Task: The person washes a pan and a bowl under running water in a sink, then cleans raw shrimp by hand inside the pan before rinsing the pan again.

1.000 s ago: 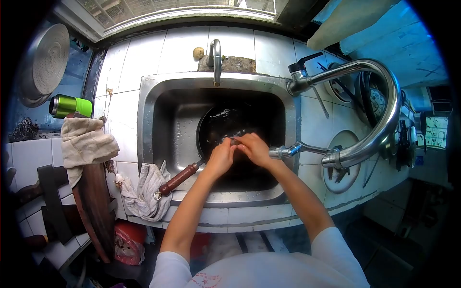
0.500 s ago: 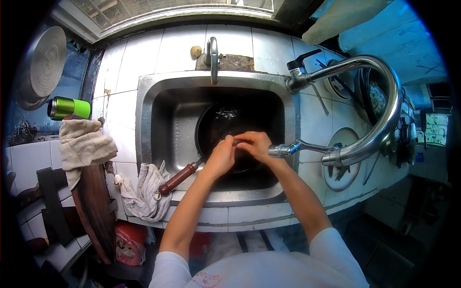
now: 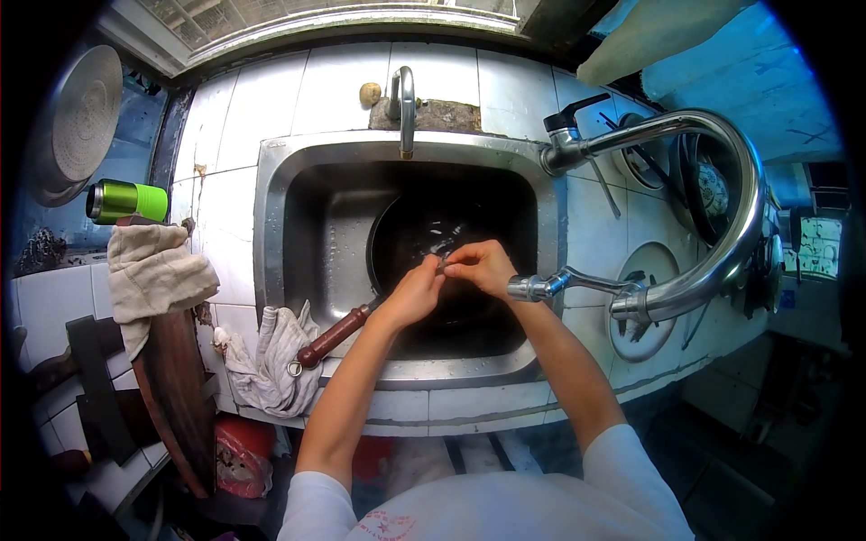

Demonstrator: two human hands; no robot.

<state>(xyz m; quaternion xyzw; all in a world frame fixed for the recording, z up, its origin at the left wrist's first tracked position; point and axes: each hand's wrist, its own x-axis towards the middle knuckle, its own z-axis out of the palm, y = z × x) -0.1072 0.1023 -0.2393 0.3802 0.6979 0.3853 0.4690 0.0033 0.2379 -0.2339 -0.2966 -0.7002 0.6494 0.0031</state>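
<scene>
A dark pan (image 3: 406,221) with a brown wooden handle lies in the metal sink (image 3: 338,234); glints suggest water in it. Above the pan, my left hand (image 3: 413,293) is closed, thumb and fingertips pinched together. My right hand (image 3: 485,269) meets it fingertip to fingertip, also in a pinch. Something small and dull appears between the fingertips, too small and too covered to name. The pan's handle (image 3: 336,338) rests across the sink's front left rim, beside my left forearm.
A curved steel faucet (image 3: 749,207) arches at the right, its spout near my right wrist. Under it sits a white plate (image 3: 663,338) with small dark pieces. A crumpled cloth (image 3: 271,365) lies front left. A smaller tap (image 3: 406,108) stands behind the sink.
Both hands stay together over the pan, with slight finger movement; the right hand has risen a little. The glints in the pan have shifted and spread.
</scene>
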